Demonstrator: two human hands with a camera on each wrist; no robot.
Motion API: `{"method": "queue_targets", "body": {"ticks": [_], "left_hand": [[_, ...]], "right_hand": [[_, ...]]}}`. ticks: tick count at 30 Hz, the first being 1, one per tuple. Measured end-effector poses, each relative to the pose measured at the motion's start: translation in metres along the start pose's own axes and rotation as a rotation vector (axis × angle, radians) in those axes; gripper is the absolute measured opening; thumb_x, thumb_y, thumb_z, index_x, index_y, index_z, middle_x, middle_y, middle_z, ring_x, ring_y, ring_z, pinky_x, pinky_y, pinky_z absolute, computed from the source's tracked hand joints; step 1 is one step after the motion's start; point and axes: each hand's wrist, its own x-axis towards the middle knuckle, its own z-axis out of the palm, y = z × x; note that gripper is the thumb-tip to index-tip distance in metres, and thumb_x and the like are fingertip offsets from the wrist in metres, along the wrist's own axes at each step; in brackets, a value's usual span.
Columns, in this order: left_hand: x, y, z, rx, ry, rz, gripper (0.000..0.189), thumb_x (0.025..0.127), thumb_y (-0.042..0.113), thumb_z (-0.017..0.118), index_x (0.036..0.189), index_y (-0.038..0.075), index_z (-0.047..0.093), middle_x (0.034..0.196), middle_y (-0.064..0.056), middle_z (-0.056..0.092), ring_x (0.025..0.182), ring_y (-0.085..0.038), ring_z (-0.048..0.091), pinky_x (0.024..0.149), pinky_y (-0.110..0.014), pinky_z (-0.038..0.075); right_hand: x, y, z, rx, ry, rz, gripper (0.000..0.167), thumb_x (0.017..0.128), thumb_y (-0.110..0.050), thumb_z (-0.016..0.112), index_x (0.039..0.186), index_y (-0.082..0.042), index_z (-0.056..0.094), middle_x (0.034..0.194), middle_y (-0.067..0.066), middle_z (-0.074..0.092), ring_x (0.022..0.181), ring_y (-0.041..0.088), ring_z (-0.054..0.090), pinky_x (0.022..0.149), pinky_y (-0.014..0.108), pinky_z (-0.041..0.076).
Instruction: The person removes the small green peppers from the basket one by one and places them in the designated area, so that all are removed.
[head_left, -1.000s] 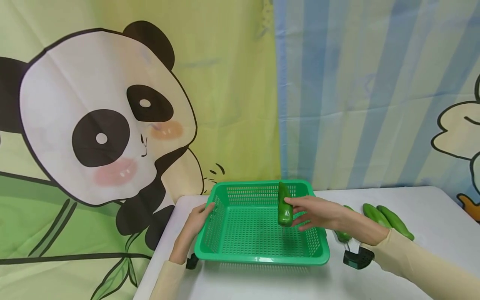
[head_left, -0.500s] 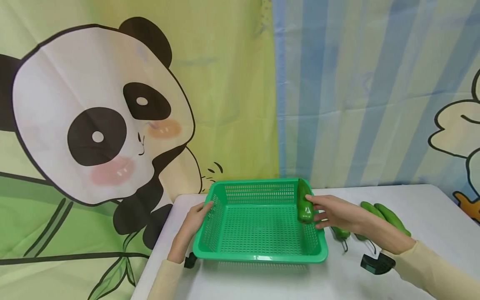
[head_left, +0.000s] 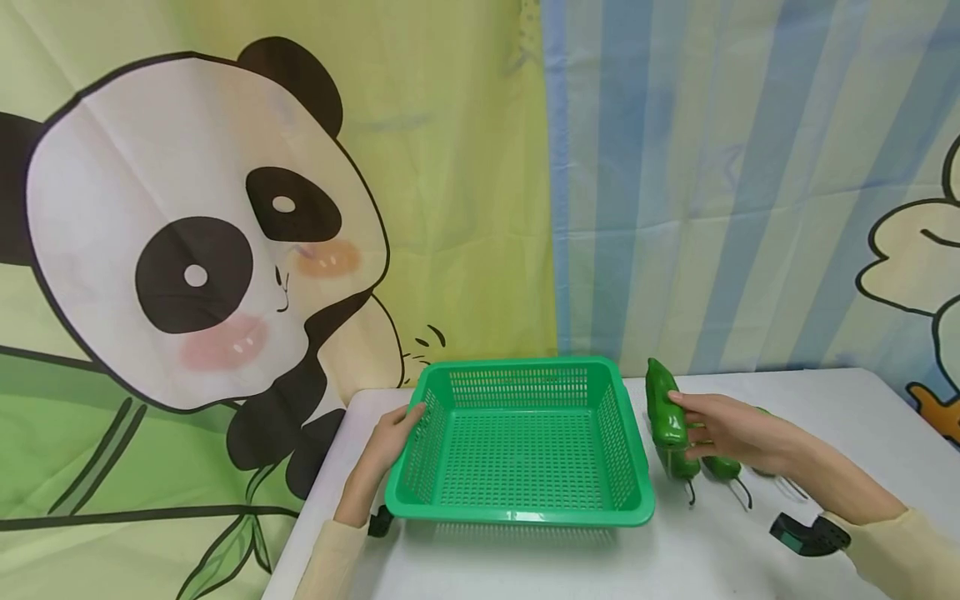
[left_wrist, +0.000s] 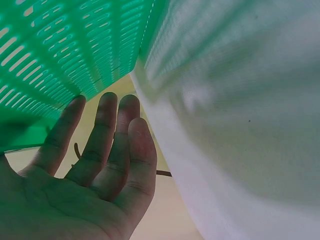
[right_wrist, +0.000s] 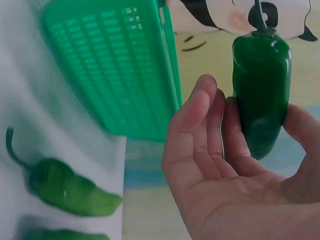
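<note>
My right hand (head_left: 738,429) pinches a glossy green chili pepper (head_left: 663,404) between thumb and fingers, just right of a green plastic basket (head_left: 517,517). In the right wrist view the held pepper (right_wrist: 261,85) points stem up, with the other fingers loosely bent beside it. My left hand (head_left: 390,440) holds the basket's left rim, thumb over the top edge. The left wrist view has its fingers (left_wrist: 142,155) stretched along the slotted outer wall, the thumb mostly out of sight. No pepper lies inside the basket.
Several more green peppers lie on the white table (head_left: 525,567) right of the basket, among them one pepper (head_left: 723,468) with a curved stem; the right hand partly covers them. A panda-printed curtain (head_left: 465,208) hangs behind the table.
My right hand has carried the pepper rightward, from over the basket to beyond its right rim above the table. The left hand and basket stay nearly in place.
</note>
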Motion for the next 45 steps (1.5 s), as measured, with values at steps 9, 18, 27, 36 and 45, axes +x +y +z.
{"method": "queue_targets", "body": {"ticks": [9,18,27,36,45], "left_hand": [[-0.003,0.0,-0.002,0.011,0.004,-0.001,0.057,0.102,0.056,0.049,0.134,0.011,0.064,0.111,-0.011,0.071,0.09,-0.018,0.066,0.087,-0.041,0.052],[-0.006,0.002,-0.005,0.001,-0.006,0.002,0.06,0.101,0.059,0.049,0.133,0.011,0.065,0.114,-0.012,0.07,0.09,-0.018,0.066,0.086,-0.04,0.053],[-0.003,0.001,-0.003,-0.017,-0.004,-0.005,0.058,0.101,0.057,0.05,0.133,0.012,0.065,0.108,-0.011,0.072,0.085,-0.017,0.066,0.081,-0.034,0.053],[-0.003,0.001,0.0,-0.032,-0.019,-0.006,0.059,0.1,0.058,0.051,0.132,0.011,0.065,0.108,-0.011,0.072,0.084,-0.017,0.067,0.08,-0.034,0.053],[-0.004,0.003,0.0,-0.039,-0.012,-0.003,0.059,0.099,0.06,0.051,0.13,0.013,0.067,0.108,-0.011,0.072,0.086,-0.018,0.066,0.081,-0.034,0.053]], "right_hand": [[-0.025,0.014,-0.033,-0.019,-0.002,0.004,0.046,0.112,-0.04,0.027,0.136,-0.008,0.05,0.123,0.001,0.065,0.113,0.018,0.066,0.097,0.04,0.053],[-0.048,0.035,-0.059,-0.059,0.089,0.078,0.065,0.112,-0.042,0.024,0.151,0.009,0.019,0.125,-0.001,0.06,0.114,0.019,0.063,0.097,0.04,0.053],[-0.07,0.054,-0.09,-0.171,0.237,0.184,0.074,0.111,-0.046,0.025,0.149,0.017,0.022,0.117,0.0,0.062,0.106,0.018,0.063,0.093,0.04,0.055],[-0.085,0.068,-0.117,-0.319,0.388,0.316,0.088,0.108,-0.055,0.023,0.142,0.025,0.02,0.123,0.021,0.059,0.105,0.021,0.062,0.097,0.049,0.053],[-0.101,0.079,-0.137,-0.411,0.42,0.411,0.099,0.106,-0.059,0.024,0.137,0.034,0.008,0.125,0.049,0.041,0.1,0.035,0.063,0.091,0.047,0.056]]}}
